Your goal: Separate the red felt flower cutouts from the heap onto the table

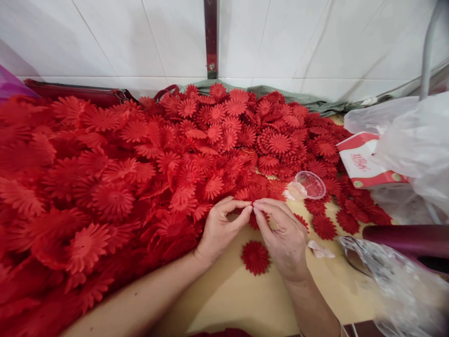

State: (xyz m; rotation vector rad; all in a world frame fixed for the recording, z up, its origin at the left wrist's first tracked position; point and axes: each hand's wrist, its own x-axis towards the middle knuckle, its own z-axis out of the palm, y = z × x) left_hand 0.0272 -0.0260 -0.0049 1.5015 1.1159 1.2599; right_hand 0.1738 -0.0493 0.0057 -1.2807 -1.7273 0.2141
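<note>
My left hand and my right hand meet fingertip to fingertip above the table, each with thumb and forefinger pinched together. Whatever they pinch is too small to make out. Just below and between them, a single dark red flower-shaped petal piece lies flat on the tan tabletop. Part of another red piece shows behind my right fingers. A large heap of red flower petal pieces spreads left of and behind my hands. Stacked darker pieces sit at the back right.
A clear plastic cup lies beside a crumpled tissue. To the right are a red-and-white box, plastic bags and a dark purple object. A red bag rests by the tiled wall.
</note>
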